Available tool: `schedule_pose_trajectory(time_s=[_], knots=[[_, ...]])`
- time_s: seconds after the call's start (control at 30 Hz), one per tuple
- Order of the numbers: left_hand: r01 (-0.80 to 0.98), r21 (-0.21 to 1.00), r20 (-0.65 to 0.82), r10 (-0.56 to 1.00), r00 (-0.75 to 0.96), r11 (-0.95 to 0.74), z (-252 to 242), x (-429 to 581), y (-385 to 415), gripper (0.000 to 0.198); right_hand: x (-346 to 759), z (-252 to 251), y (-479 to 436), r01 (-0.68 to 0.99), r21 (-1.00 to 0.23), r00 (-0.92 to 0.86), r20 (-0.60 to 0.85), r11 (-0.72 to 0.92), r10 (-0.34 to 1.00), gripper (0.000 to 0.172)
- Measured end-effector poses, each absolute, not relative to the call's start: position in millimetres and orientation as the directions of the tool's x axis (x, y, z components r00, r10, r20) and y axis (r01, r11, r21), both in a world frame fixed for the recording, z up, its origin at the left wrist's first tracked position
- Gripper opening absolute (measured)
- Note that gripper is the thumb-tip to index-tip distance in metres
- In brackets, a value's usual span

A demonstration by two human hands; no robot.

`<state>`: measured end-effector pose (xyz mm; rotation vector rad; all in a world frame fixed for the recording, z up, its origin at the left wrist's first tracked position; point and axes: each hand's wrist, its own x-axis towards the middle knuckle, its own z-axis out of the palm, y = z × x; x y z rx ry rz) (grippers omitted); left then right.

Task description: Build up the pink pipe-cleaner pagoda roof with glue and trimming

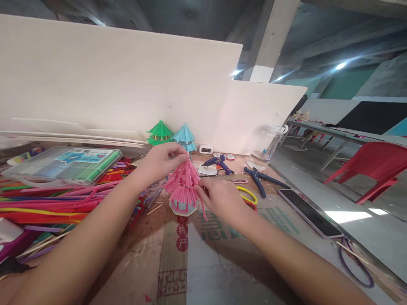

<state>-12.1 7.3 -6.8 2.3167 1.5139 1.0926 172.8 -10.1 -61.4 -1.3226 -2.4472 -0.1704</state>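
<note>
A small pink pavilion [182, 192] made of pipe cleaners stands upright on a pale base on the table, its tiered roof fanning outward. My left hand [165, 163] pinches the peak of the roof from above. At the roof's right edge, my right hand [221, 195] has its fingers closed on a pink pipe cleaner [204, 210], whose free end dangles below them. The fingertips partly hide where this strand meets the roof. Behind the pink piece stand a green pipe-cleaner pavilion [160, 132] and a light blue one [185, 136].
Bundled pipe cleaners [47, 205] and a plastic marker case [63, 165] cover the left side. To the right lie a glue gun [219, 163], yellow-handled scissors [249, 195], pliers [259, 178] and a phone [310, 214]. A water jug [265, 150] stands near the white board [127, 84].
</note>
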Motion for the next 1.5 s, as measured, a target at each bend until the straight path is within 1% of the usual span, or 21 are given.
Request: schedule_pose_trajectory(time_s=[0.07,0.17,0.27,0.37,0.43,0.53,0.63,0.73,0.8,1.0,1.23,1.4,1.43,1.5], knots=[[0.721,0.519,0.469,0.858,0.209,-0.459,-7.8,-12.8,8.4,0.03,175.1,-58.6,-11.3,0.818,-0.09,-0.503,0.366,0.568,0.783,0.029],[0.739,0.526,0.476,0.866,0.154,-0.421,-7.4,-14.3,7.7,0.03,181.1,-52.6,-12.1,0.794,-0.176,-0.483,0.399,0.582,0.779,0.031],[0.831,0.432,0.477,0.871,0.118,-0.349,-2.5,-15.1,1.1,0.032,187.1,-48.9,-8.4,0.761,-0.273,-0.44,0.449,0.588,0.778,0.032],[0.897,0.341,0.409,0.903,0.129,-0.282,3.8,-14.5,-8.7,0.039,189.7,-50.8,0.2,0.696,-0.386,-0.416,0.471,0.606,0.778,0.027],[0.91,0.319,0.355,0.924,0.143,-0.264,5.9,-14.6,-12.8,0.039,189.7,-54.6,6.5,0.64,-0.473,-0.419,0.446,0.606,0.791,0.024],[0.907,0.318,0.274,0.943,0.19,-0.275,5.4,-16.5,-12.7,0.04,188.6,-61.1,13.6,0.547,-0.604,-0.435,0.387,0.58,0.813,0.018],[0.898,0.339,0.235,0.949,0.209,-0.282,3.3,-18.4,-8.6,0.041,187.2,-65.7,16.8,0.48,-0.681,-0.453,0.347,0.553,0.821,0.016],[0.889,0.356,0.237,0.948,0.213,-0.289,1.3,-17.6,-5.2,0.037,185.5,-67.9,17.5,0.483,-0.696,-0.465,0.31,0.531,0.829,0.018],[0.875,0.379,0.247,0.944,0.219,-0.302,-0.3,-15.9,-3.6,0.037,184.3,-68.7,17.7,0.494,-0.698,-0.457,0.297,0.517,0.838,0.019],[0.842,0.442,0.232,0.946,0.225,-0.308,-4.6,-11.3,1.5,0.038,182.0,-70.2,16.9,0.461,-0.709,-0.42,0.356,0.534,0.835,0.021],[0.777,0.565,0.163,0.96,0.227,-0.279,-6.6,-11.5,5.6,0.04,180.8,-71.2,16.3,0.433,-0.723,-0.4,0.381,0.538,0.833,0.021],[0.699,0.655,0.127,0.954,0.271,-0.286,-11.3,-14.7,11.3,0.041,181.4,-73.1,18.7,0.425,-0.722,-0.408,0.386,0.546,0.827,0.021],[0.698,0.657,0.123,0.954,0.274,-0.285,-12.1,-15.4,12.5,0.041,181.4,-73.3,18.8,0.424,-0.721,-0.408,0.388,0.548,0.826,0.021],[0.739,0.615,0.16,0.961,0.224,-0.274,-13.1,-16.4,14.1,0.039,181.2,-73.3,18.4,0.429,-0.718,-0.404,0.389,0.548,0.828,0.021]])
